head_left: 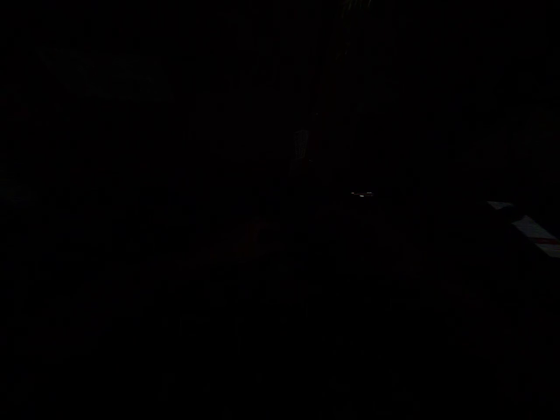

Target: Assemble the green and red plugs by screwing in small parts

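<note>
Nearly the whole head view is black, and neither my left hand nor my right hand can be made out in it. A pale, flat strip with a thin red band shows at the right edge; its kind is too dark to tell. Right of the middle, a small bright glint lies in a short level line. What surrounds these things is lost in the dark.
A faint, pale upright patch with a fine pattern stands a little above the middle. Dim green tips, perhaps leaves, show at the top edge. A dull reddish spot lies below the middle.
</note>
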Available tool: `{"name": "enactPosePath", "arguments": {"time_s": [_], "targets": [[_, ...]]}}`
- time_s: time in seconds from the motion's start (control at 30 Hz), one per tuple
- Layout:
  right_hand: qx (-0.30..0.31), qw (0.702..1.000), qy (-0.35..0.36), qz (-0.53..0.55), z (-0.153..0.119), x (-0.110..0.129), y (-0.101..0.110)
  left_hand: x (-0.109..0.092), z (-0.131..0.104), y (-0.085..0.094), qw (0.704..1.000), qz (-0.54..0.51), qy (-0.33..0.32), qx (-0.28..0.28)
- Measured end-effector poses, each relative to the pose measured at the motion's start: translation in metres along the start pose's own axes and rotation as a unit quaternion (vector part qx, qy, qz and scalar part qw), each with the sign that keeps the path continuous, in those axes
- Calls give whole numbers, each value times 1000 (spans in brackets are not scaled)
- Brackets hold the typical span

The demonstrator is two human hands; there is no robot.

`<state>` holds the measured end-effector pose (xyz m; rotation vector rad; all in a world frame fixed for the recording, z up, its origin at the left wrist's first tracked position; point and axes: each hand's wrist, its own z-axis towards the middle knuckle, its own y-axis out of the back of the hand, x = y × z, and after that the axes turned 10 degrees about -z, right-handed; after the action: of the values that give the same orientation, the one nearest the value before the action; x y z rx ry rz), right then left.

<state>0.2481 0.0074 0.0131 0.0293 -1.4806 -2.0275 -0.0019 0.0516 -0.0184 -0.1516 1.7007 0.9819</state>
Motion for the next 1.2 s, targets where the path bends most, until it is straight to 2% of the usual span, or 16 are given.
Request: {"name": "enactPosePath", "arguments": {"time_s": [0.1,0.17,0.5,0.73,0.9,1.03,1.2], "targets": [[40,998,36,-25,0,8,6,0,0,0,1000,1,0,0],[43,997,49,-39,-2,14,11,-1,0,0,1000,0,1,-2],[-4,995,71,-72,-18,35,0,1,-1,0,999,-25,19,-42],[-2,994,78,-72,-32,46,-8,3,-3,-1,995,-52,29,-84],[0,994,83,-76,-33,35,-12,5,-1,-1,996,-48,28,-72],[-11,994,77,-77,-32,22,-5,6,0,0,997,-39,22,-62],[-21,996,53,-71,-32,18,2,6,1,1,999,-27,9,-45]]}}
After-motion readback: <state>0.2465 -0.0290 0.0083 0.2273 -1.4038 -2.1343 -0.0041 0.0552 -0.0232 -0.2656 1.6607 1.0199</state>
